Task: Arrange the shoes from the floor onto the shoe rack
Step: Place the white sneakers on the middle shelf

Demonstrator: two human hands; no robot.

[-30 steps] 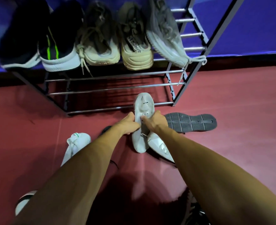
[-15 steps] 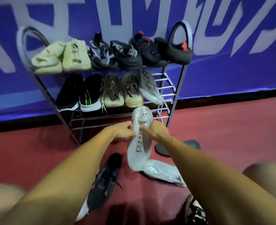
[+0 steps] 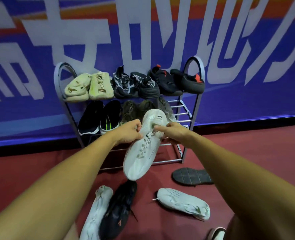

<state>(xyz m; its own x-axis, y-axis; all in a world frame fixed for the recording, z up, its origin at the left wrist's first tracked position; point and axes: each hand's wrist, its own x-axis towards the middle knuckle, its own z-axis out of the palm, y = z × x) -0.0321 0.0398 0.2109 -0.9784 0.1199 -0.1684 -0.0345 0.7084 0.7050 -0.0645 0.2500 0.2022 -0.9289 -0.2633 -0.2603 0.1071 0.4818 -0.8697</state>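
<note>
A white sneaker (image 3: 143, 149) hangs in the air in front of the metal shoe rack (image 3: 196, 101), toe pointing down toward me. My left hand (image 3: 129, 132) grips its left side near the collar, and my right hand (image 3: 173, 133) grips the right side by the laces. The rack's top shelf holds several shoes: cream, grey-black and black with red. Its middle shelf holds black, green-striped and tan shoes, partly hidden behind the held sneaker. The bottom bars (image 3: 167, 161) show bare at the right.
On the red floor lie a second white sneaker (image 3: 183, 203), a black shoe (image 3: 119, 210), another white shoe (image 3: 96, 213) and a dark upturned sole (image 3: 191, 176). A shoe edge (image 3: 216, 233) shows at the bottom right. A blue banner wall (image 3: 247, 84) stands behind the rack.
Both hands have lifted the white sneaker off the floor to the height of the rack's middle shelf. The view has risen and pulled back, showing the whole rack.
</note>
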